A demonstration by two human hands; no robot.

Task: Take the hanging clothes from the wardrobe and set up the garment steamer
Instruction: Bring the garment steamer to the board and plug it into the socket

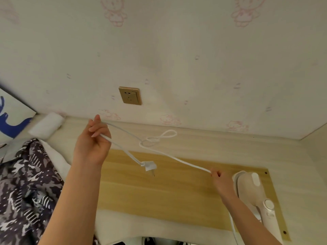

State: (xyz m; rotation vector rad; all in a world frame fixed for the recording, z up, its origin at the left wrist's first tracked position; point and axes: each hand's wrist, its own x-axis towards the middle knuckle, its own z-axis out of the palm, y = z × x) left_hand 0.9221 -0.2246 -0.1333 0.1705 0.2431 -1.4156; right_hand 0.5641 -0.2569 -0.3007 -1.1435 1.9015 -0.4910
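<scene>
A white handheld garment steamer [254, 193] lies on a light wooden board [177, 190] at the lower right. Its white power cord [178, 159] runs up and left, with loops near the wall. My left hand [94, 140] is raised and grips the cord, and the white plug [149, 166] dangles below it in the air. My right hand [220, 181] pinches the cord just left of the steamer. A gold wall socket [130, 95] sits on the wall above my left hand. A dark patterned garment [26, 188] lies at the left.
Pale wallpaper with pink cartoon figures fills the upper view. A white rolled cloth [47, 125] lies against the wall at the left. A framed picture with a blue shape [12, 119] leans at the far left. A side wall [316, 147] closes the right.
</scene>
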